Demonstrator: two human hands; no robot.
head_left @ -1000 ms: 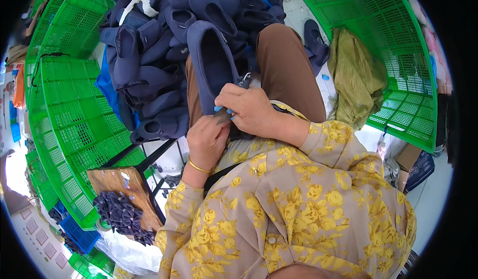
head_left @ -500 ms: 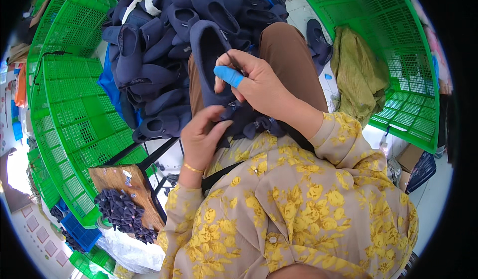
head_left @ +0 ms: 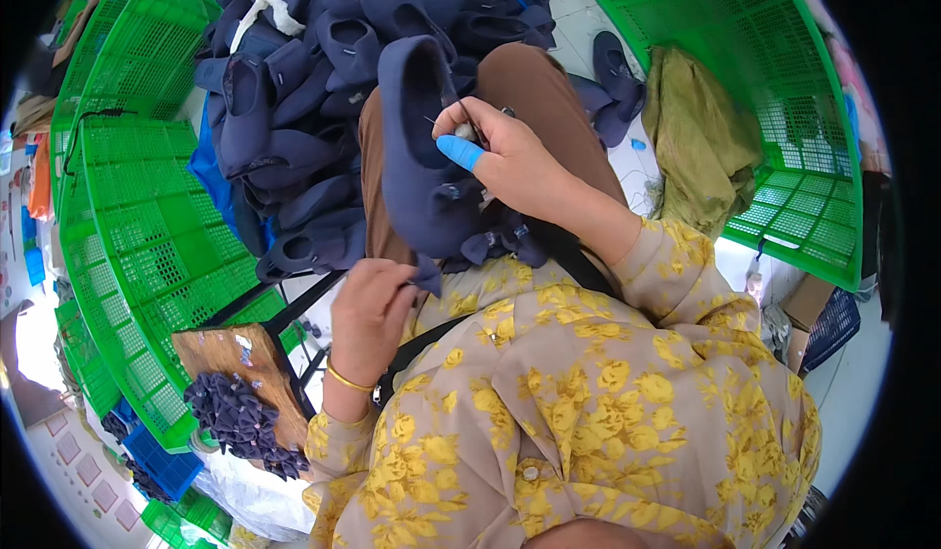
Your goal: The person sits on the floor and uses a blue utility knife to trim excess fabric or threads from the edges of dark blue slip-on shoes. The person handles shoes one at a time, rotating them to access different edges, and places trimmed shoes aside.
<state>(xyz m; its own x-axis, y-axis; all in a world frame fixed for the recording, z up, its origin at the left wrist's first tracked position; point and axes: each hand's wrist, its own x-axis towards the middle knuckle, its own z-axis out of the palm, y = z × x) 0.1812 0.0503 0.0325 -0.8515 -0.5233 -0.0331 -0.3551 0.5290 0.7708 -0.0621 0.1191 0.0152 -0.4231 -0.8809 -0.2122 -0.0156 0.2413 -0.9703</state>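
Note:
A dark navy slip-on shoe (head_left: 417, 201) rests on my lap, its opening facing up and its rounded toe toward me. My right hand (head_left: 498, 157), with blue tape round the thumb, is closed at the shoe's right rim. A thin needle (head_left: 429, 120) shows by its fingertips, and a small metallic piece is partly hidden in the palm. My left hand (head_left: 368, 314) pinches a small dark fabric bow (head_left: 426, 276) just below the toe. Several more bows (head_left: 500, 245) lie on my lap beside the shoe.
A large heap of navy shoes (head_left: 294, 142) lies ahead and to the left. Green plastic crates (head_left: 132, 245) stand left, another green crate (head_left: 814, 147) right, near an olive cloth (head_left: 701, 142). A wooden board (head_left: 221, 348) at my left bears a pile of bows (head_left: 235, 417).
My left hand has moved down and toward me and now pinches a bow. The shoe has shifted slightly toward me, its toe now more exposed. My right hand stays near its rim.

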